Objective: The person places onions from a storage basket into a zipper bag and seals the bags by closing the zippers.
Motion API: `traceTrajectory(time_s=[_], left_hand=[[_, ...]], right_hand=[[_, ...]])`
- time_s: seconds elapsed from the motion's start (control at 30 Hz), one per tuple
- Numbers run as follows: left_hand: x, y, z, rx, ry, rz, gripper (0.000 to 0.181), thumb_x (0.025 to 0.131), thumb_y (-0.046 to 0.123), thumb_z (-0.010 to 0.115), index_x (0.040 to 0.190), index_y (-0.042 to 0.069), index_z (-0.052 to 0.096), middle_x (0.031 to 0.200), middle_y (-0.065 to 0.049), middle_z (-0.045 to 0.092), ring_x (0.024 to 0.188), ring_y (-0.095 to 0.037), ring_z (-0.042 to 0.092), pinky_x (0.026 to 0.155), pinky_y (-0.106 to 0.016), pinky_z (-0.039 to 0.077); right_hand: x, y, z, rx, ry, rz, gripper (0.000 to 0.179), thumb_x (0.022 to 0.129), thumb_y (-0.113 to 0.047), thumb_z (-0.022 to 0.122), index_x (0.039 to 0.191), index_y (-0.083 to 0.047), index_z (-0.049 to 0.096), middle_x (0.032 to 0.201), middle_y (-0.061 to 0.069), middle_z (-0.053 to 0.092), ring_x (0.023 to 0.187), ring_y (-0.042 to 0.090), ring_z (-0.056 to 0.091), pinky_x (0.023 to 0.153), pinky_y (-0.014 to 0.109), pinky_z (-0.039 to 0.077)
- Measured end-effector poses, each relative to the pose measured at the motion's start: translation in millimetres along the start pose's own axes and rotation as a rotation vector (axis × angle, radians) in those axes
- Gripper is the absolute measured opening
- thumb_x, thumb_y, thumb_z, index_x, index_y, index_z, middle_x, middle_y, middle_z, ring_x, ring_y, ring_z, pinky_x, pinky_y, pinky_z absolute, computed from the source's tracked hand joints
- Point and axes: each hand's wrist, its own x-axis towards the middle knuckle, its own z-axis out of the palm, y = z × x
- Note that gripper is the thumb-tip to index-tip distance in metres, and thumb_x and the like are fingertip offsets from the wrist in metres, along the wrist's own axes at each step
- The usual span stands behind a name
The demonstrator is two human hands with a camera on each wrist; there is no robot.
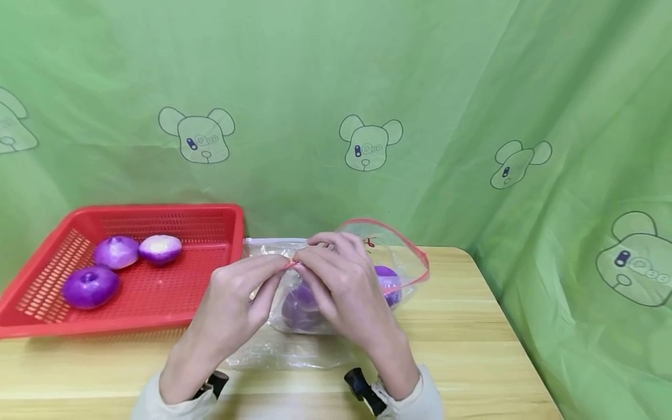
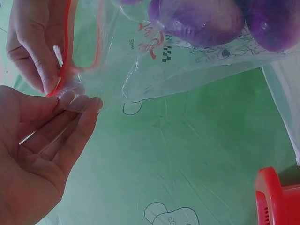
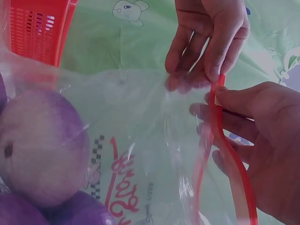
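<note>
A clear zip bag [image 3: 154, 117] with a red zip strip [image 3: 216, 112] and red print holds several purple onions [image 3: 44, 145]. In the head view it lies on the table, its mouth gaping towards the right. My left hand [image 1: 231, 297] pinches one end of the red strip between thumb and fingers. Right beside it, my right hand [image 1: 346, 286] pinches the same strip, the fingertips of both hands almost touching. The left wrist view shows the left hand [image 2: 42, 150] at the bag's corner. Part of the bag and its onions is hidden behind the hands.
A red plastic basket [image 1: 157, 213] stands on the left with three purple onions [image 1: 90, 287] in it. Clear plastic [image 1: 289, 353] lies flat under the bag on the wooden table [image 1: 462, 326]. A green curtain [image 1: 294, 70] hangs behind and on the right.
</note>
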Motion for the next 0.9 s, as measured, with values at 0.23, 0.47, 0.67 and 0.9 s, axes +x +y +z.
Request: traceTrajectory(time_s=[0.23, 0.47, 0.67, 0.9], left_hand=[[2.8, -1.4, -2.6, -0.005, 0.015, 0.002, 0.020, 0.084, -0.006, 0.070, 0.101, 0.004, 0.076, 0.099, -0.006, 0.076, 0.091, -0.018, 0.072, 0.082, -0.030, 0.058], [1.6, -1.2, -4.0, 0.013, 0.038, 0.002, 0.022, 0.081, -0.008, 0.072, 0.100, 0.003, 0.076, 0.097, -0.006, 0.075, 0.088, -0.018, 0.072, 0.078, -0.031, 0.059], [0.4, -2.3, -5.2, 0.036, 0.052, 0.001, 0.022, 0.080, -0.008, 0.073, 0.100, 0.003, 0.076, 0.097, -0.007, 0.076, 0.089, -0.019, 0.073, 0.079, -0.032, 0.059], [0.4, -2.7, -4.8, 0.035, 0.062, 0.003, 0.023, 0.080, -0.008, 0.074, 0.101, 0.002, 0.076, 0.097, -0.007, 0.075, 0.089, -0.019, 0.073, 0.077, -0.031, 0.059]], right_hand=[[-0.6, 7, -5, -0.003, 0.001, 0.024, 0.016, 0.091, -0.014, 0.070, 0.103, -0.005, 0.075, 0.099, 0.006, 0.075, 0.108, 0.025, 0.063, 0.104, 0.044, 0.041], [-1.1, 10, -9, -0.003, -0.007, 0.058, 0.016, 0.091, -0.012, 0.071, 0.103, -0.005, 0.076, 0.099, 0.007, 0.075, 0.106, 0.024, 0.064, 0.106, 0.042, 0.041], [-2.8, 12, -12, -0.014, -0.002, 0.088, 0.015, 0.090, -0.012, 0.071, 0.103, -0.006, 0.076, 0.099, 0.007, 0.075, 0.104, 0.023, 0.064, 0.105, 0.042, 0.041], [-4.8, 15, -17, -0.006, 0.006, 0.109, 0.014, 0.090, -0.010, 0.072, 0.102, -0.006, 0.076, 0.100, 0.006, 0.075, 0.104, 0.023, 0.064, 0.105, 0.042, 0.041]])
